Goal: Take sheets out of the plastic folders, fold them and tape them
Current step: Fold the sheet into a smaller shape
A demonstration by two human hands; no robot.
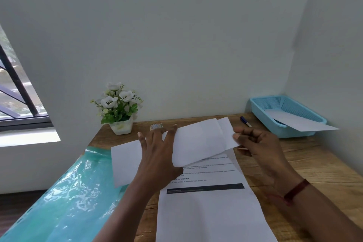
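The head view looks down on a wooden surface (318,165) that stands in the corner of a white room.

In the middle of the surface the person holds a white folded sheet (198,141), which is lifted a little at its right end. The left hand (157,157) lies on the left part of this sheet, its fingers (141,140) straight and spread wide, pressing the paper down. The right hand (261,143) takes the right end of the same sheet: the thumb (237,136) and the curled fingers pinch the paper between them. On the right wrist there is a red band (296,190).

Under the folded sheet lies a printed sheet (208,214) with lines of text and one dark bar; it reaches to the near edge of the surface. At the left of the left hand a plain white paper (125,163) shows; whether it belongs to the folded sheet, I cannot tell.

A green plastic folder (74,192) lies along the left edge and hangs over it.

Near the far edge stands a tape roll (156,126), just behind the left fingertips. A white pot of flowers (119,108) stands at the far left corner. A blue pen (245,121) lies near the far edge, beside a blue basket (263,108) at the far right corner, and a white sheet (302,124) lies in this basket.
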